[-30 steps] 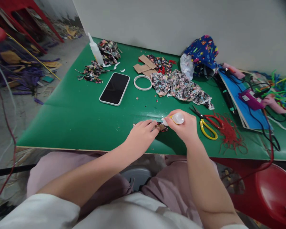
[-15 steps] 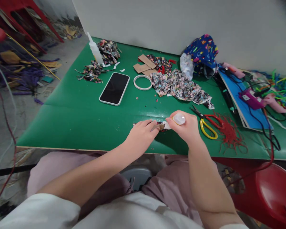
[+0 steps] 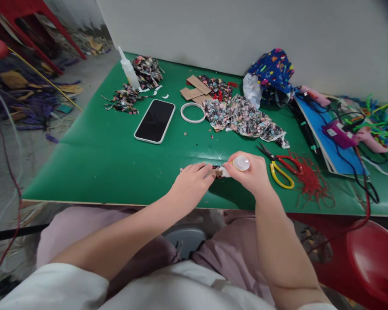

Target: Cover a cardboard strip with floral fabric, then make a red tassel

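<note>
In my right hand (image 3: 254, 174) is a white squeeze bottle (image 3: 241, 163), tipped over with its round base facing up. The fingers wrap round it, and its tip points down at a small dark floral fabric piece with brown card (image 3: 219, 173). My left hand (image 3: 194, 183) lies over the left part of that piece, fingers stretched out and pressing it to the green table (image 3: 110, 172). Most of the piece is hidden under the hands. To the right of my right hand lie scissors (image 3: 280, 165) with red and yellow handles, beside a tangle of red thread (image 3: 313, 181).
Behind the hands lie a phone (image 3: 155, 121), a roll of white tape (image 3: 193, 112), floral fabric (image 3: 239, 115) and brown card strips (image 3: 197, 88). A second white bottle (image 3: 129, 69) stands at the back left. A blue folder (image 3: 330, 146) with cables is at the right.
My right hand and the bottle have shifted very slightly left. My left hand stays in place on the fabric piece.
</note>
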A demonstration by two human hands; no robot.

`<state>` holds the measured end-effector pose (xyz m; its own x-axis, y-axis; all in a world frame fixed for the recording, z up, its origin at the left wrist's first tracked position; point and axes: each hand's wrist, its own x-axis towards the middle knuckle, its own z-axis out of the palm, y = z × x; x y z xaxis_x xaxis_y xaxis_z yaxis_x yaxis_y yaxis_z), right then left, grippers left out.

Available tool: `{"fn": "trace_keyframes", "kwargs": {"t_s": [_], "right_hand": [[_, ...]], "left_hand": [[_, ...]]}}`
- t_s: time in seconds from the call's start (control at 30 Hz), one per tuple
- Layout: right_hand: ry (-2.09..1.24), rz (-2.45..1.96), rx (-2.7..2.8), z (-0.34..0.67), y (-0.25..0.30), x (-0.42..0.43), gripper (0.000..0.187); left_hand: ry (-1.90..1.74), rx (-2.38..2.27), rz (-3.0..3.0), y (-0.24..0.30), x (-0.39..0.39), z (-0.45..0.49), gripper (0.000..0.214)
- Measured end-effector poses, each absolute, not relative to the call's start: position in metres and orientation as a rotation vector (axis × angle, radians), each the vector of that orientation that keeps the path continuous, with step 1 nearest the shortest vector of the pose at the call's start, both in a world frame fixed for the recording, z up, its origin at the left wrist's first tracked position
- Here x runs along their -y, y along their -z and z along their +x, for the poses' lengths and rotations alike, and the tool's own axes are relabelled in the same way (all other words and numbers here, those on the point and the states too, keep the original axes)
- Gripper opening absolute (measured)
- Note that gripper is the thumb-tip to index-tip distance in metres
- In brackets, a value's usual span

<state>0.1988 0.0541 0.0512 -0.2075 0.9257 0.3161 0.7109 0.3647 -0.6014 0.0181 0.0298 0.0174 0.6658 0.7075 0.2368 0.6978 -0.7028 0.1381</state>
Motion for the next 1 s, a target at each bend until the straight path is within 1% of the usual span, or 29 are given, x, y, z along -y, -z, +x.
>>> {"fn": "trace_keyframes", "kwargs": {"t_s": [0.37, 1.0], "right_hand": [[-0.360, -1.408, 1.928, 0.196, -0.048, -0.058, 0.019], [-0.311, -1.464, 1.829, 0.194, -0.041, -0.063, 0.024]], "left_hand": [[-0.408, -1.217, 2.810, -0.018, -0.030, 0.020, 0.028], [-0.380, -1.221, 2.826, -0.021, -0.030, 0.019, 0.028]]}}
